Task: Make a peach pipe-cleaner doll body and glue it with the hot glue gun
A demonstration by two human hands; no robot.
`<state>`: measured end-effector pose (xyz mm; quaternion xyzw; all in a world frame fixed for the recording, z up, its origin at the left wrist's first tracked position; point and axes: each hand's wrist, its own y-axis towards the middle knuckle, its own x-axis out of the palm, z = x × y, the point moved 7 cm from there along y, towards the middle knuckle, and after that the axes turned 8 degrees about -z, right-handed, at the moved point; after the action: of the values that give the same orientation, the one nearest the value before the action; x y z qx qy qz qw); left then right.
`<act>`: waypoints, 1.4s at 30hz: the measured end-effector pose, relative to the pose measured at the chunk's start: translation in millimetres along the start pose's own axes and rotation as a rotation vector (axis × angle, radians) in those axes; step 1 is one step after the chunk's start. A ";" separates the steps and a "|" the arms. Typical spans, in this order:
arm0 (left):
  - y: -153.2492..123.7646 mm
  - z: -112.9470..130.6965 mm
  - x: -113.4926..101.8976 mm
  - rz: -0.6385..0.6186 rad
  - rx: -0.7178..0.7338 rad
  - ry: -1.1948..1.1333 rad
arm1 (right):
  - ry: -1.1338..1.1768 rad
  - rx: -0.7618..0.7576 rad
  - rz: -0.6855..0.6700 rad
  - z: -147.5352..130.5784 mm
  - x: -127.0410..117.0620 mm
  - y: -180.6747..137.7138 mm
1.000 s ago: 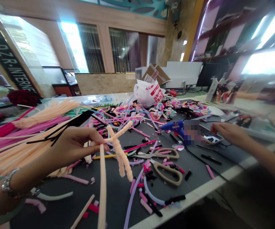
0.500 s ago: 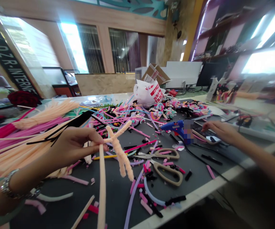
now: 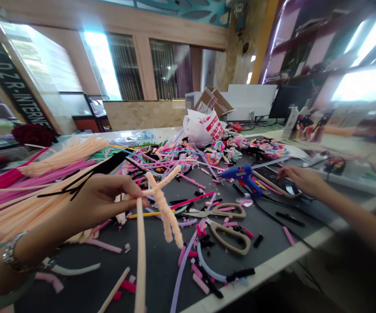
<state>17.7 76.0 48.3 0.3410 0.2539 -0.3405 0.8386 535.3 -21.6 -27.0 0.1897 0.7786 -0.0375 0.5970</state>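
Between thumb and fingers, my left hand (image 3: 116, 195) pinches a small stick figure (image 3: 164, 202) twisted from peach pipe cleaners. It has two raised ends and two legs pointing down. One long, straight pipe cleaner (image 3: 140, 256) hangs from the same grip toward the front of the table. My right hand (image 3: 300, 179) holds nothing and hovers with loosely stretched fingers over a dark flat device like a phone (image 3: 281, 180); contact cannot be made out. Left of it lies a blue glue gun (image 3: 245, 176). Open scissors (image 3: 230, 237) with beige handles rest in the middle.
Bundles of peach pipe cleaners (image 3: 15, 213) spread at left. Coloured offcuts cover much of the dark tabletop (image 3: 77, 291). Behind are finished pieces (image 3: 230, 152), a white plastic bag (image 3: 203, 126) and a cardboard box (image 3: 214, 102). A black cord (image 3: 279, 228) runs from the glue gun to the front edge.
Hardly anything differs. Both hands keep their places, and the whole view has shifted very slightly.
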 end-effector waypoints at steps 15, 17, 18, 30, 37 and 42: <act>-1.1 14.3 8.1 -0.080 0.101 0.044 | -0.018 0.021 -0.468 -76.0 0.3 -56.9; -1.3 25.1 13.8 -0.111 0.136 0.111 | 0.038 -0.168 -0.675 -131.1 16.4 -79.3; -1.5 30.7 16.9 -0.127 0.159 0.143 | 0.057 -0.257 -0.684 -160.4 18.2 -87.5; -15.4 57.5 34.3 -0.218 0.423 0.056 | 1.029 -0.574 -0.665 -334.9 45.2 -104.1; -20.9 66.2 40.9 -0.260 0.477 0.022 | 1.200 -0.626 -0.669 -358.4 48.7 -117.9; -21.9 65.2 41.0 -0.222 0.492 0.037 | 1.225 -0.658 -0.536 -355.7 40.7 -120.7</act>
<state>40.3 -0.6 54.2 0.5105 0.2146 -0.4757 0.6833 159.9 -21.7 15.4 -0.2082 0.9625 0.1657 0.0525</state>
